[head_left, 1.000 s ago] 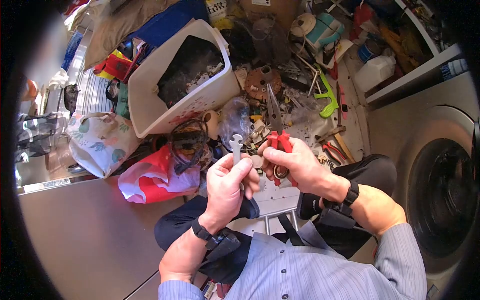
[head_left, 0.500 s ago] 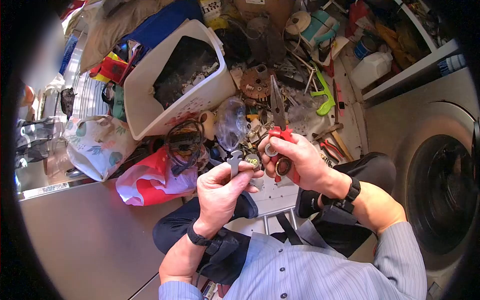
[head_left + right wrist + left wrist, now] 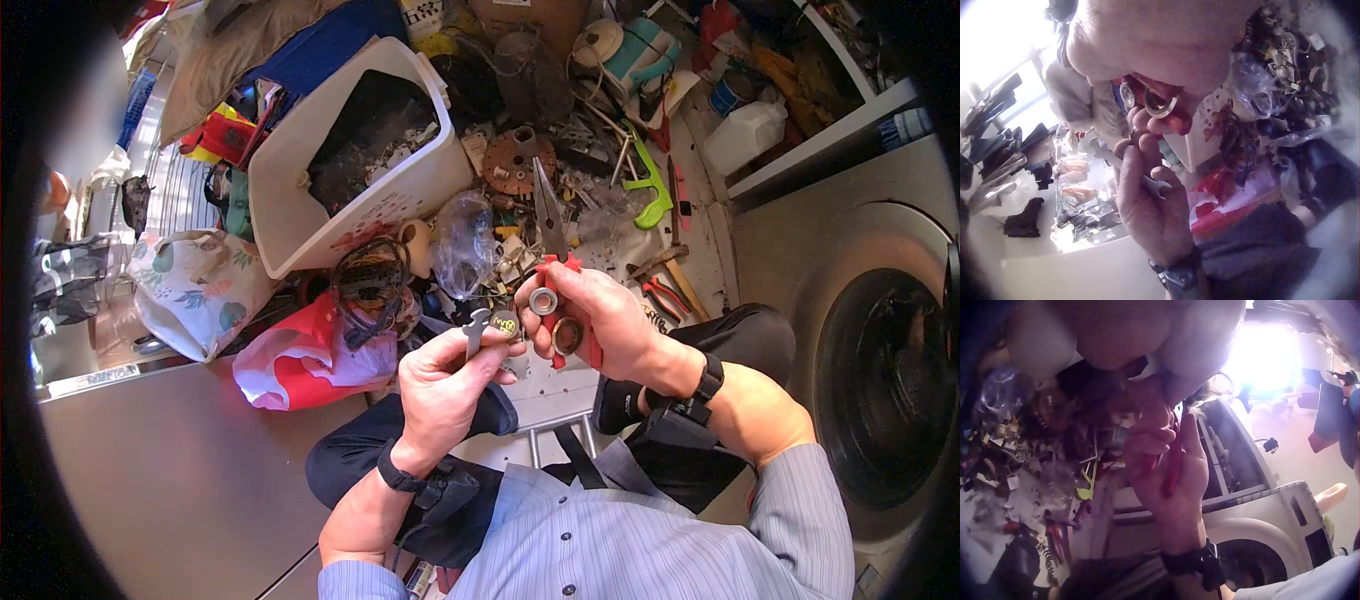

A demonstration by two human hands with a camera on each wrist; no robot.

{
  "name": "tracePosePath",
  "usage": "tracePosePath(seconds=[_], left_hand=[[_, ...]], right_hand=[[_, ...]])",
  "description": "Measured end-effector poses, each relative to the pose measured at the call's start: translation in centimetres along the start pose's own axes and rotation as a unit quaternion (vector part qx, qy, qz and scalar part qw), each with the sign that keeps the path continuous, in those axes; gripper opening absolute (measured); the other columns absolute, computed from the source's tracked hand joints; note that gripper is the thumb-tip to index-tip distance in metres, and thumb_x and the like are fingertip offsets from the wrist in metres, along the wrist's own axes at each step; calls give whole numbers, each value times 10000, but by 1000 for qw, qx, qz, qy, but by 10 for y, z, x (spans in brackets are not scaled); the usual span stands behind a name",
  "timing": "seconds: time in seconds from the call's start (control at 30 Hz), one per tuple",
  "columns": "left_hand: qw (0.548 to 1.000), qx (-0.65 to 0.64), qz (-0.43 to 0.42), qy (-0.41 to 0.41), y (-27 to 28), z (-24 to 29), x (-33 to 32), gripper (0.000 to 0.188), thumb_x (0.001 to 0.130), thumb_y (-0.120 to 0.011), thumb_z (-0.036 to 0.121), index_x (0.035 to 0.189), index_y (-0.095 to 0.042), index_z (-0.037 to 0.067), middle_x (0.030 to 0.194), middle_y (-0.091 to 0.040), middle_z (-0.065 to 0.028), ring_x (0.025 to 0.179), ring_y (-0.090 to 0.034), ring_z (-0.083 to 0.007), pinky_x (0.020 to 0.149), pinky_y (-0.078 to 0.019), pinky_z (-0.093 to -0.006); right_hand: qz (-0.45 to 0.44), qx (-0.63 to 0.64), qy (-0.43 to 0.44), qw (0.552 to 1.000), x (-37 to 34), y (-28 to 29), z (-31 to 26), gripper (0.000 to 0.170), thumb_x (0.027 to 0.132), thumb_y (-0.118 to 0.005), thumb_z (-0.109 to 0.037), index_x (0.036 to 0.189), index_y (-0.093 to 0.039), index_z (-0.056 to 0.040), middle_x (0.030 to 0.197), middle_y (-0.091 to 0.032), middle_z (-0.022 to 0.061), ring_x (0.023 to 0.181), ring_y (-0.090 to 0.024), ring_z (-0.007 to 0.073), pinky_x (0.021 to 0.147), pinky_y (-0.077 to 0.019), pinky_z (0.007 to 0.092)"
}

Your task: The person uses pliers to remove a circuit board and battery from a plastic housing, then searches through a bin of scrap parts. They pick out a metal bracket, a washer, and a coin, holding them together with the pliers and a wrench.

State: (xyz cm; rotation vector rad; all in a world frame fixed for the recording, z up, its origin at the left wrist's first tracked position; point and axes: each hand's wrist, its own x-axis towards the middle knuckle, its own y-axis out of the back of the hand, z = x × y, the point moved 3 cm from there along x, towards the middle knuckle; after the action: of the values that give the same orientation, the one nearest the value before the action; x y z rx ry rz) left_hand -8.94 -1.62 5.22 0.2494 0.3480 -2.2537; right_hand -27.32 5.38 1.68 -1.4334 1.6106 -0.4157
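Observation:
My left hand [image 3: 445, 378] pinches a small grey open-end wrench [image 3: 475, 332] between thumb and fingers. Beside the wrench, a dark round disc [image 3: 506, 322] with yellow marking shows at the same fingertips. In the right wrist view the wrench [image 3: 1109, 155] lies slantwise across the left palm. My right hand [image 3: 612, 322] grips long-nose pliers [image 3: 550, 215] by their red handles, the nose pointing up and away. It also holds a small silver ring [image 3: 543, 301] and a larger brass-coloured ring [image 3: 567, 336] against the handles. The two hands are close together, fingertips nearly meeting.
A white bin [image 3: 375, 195] stands behind to the left, beside a red and white bag [image 3: 310, 360]. Small parts, a rusty disc [image 3: 515, 160], a green tool [image 3: 652, 190] and a hammer [image 3: 680, 275] lie on the floor. A washing machine [image 3: 880, 350] borders the right.
My left hand has lowered slightly, and the wrench has tipped from upright. The disc's yellow marking and the right hand's silver ring have come into view. The right hand still holds the pliers.

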Motion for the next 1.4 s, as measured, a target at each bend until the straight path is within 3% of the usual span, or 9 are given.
tracePosePath(seconds=[0.2,0.4,0.47,0.5,0.63,0.87,1.03,1.23,1.4], left_hand=[[1000,10,-21,-2,1,-3,0,145,973,-646,-20,1104,-706,-21,1057,-729,-115,963,-744,-212,727,-630,-276],[999,-3,-23,28,0,-1,3,162,991,-624,4,1148,-644,-28,1037,-727,-138,921,-750,-221,691,-631,-277],[996,-44,11,76,-4,6,3,190,1021,-595,55,1183,-604,-45,1020,-725,-157,920,-752,-230,662,-628,-274],[996,-27,16,82,-4,5,4,223,1043,-574,102,1204,-579,-54,981,-726,-172,827,-750,-207,580,-599,-256],[987,-81,-9,140,6,-2,3,231,1036,-601,117,1195,-595,-50,908,-728,-188,632,-691,-155,466,-522,-237],[993,-50,27,102,-1,0,3,194,1010,-624,70,1152,-654,-57,970,-742,-173,759,-742,-179,556,-584,-249],[999,6,22,28,-3,3,-2,188,982,-633,-4,1148,-711,-45,1031,-745,-130,915,-744,-194,721,-630,-276],[995,86,11,-48,-2,2,-3,172,963,-674,-14,1118,-748,-16,1115,-732,-125,943,-707,-151,767,-626,-278],[997,67,18,-38,-4,3,-3,162,949,-671,-29,1089,-752,-22,1100,-734,-133,923,-705,-161,738,-624,-281]], right_hand=[[11,-138,20,990,-2,-5,0,349,900,-769,-199,1126,-608,11,843,-633,38,689,-622,121,570,-491,284],[17,-174,42,984,-1,-8,-2,278,898,-757,-144,1084,-617,8,837,-617,19,690,-614,112,624,-506,277],[21,-156,48,986,-1,-8,0,253,898,-747,-117,1076,-618,8,837,-604,9,690,-613,112,637,-514,279],[22,-156,48,986,-1,-9,0,253,898,-747,-117,1076,-618,8,837,-604,9,690,-613,112,637,-514,279],[51,-172,51,982,-1,-7,-1,249,894,-747,-115,1079,-624,-2,841,-602,-5,697,-609,98,644,-516,273],[43,-211,74,974,-2,-14,1,162,914,-710,-157,992,-647,-29,762,-600,-21,662,-568,71,583,-461,253],[27,-193,62,979,-1,-6,-2,201,938,-708,-167,1034,-636,-6,801,-633,29,701,-611,99,637,-514,274],[12,-179,53,982,-2,-5,2,239,941,-725,-208,1022,-630,-4,820,-643,46,694,-626,119,625,-517,291],[8,-161,35,986,-3,-6,1,270,935,-735,-219,1049,-628,1,844,-648,50,704,-638,125,621,-518,295]])
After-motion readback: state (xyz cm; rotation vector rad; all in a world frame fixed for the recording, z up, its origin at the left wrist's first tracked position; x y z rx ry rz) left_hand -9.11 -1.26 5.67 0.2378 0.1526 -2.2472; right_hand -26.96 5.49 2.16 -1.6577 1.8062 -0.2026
